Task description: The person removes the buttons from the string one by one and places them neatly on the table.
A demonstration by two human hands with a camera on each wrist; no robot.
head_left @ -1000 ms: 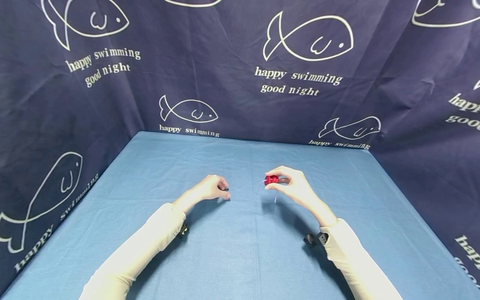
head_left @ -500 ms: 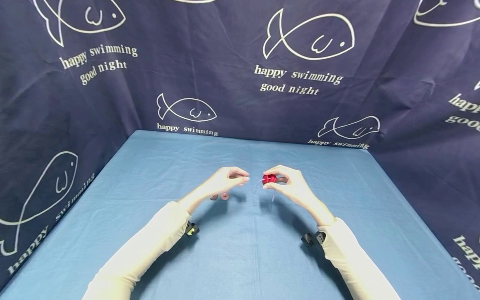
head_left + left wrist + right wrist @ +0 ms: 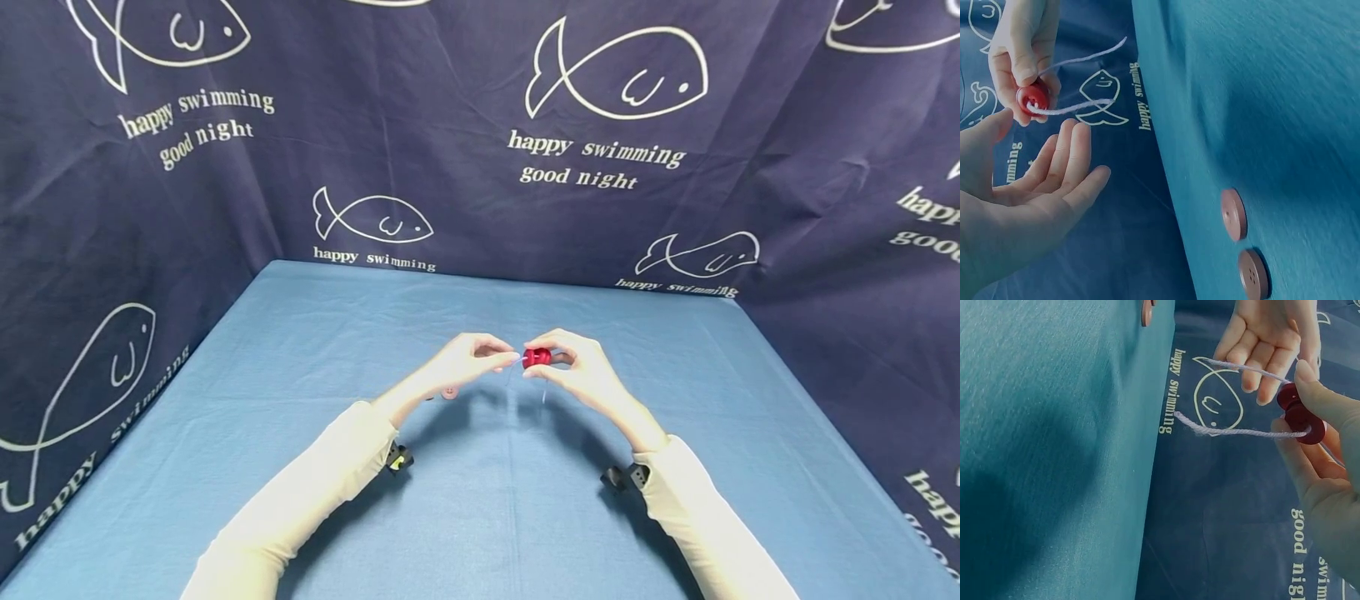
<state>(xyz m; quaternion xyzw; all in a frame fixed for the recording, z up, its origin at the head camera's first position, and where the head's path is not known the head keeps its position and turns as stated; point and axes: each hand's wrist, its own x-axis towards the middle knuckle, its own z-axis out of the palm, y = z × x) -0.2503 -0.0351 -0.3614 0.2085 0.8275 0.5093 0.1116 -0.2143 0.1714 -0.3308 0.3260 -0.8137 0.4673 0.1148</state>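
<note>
My right hand [image 3: 553,360] is raised over the blue cloth and pinches red buttons [image 3: 537,358] between thumb and fingers. A pale string [image 3: 1235,431] runs through the red buttons [image 3: 1300,415], with both ends hanging free toward the left. My left hand [image 3: 495,358] is just left of them, fingers relaxed and holding nothing, its fingertips [image 3: 1075,134] a short way from the string [image 3: 1072,109]. In the right wrist view the left hand [image 3: 1266,337] shows an empty palm behind the string.
Two pinkish-brown buttons [image 3: 1234,214] [image 3: 1253,274] lie flat on the blue tablecloth [image 3: 480,517] below the left hand; one pink button [image 3: 448,392] shows in the head view. Dark blue fish-print curtains [image 3: 600,167] wall the table on three sides.
My left hand lifted off the cloth, opened, and moved right up to the red buttons, leaving two buttons on the cloth. The right hand stayed in place.
</note>
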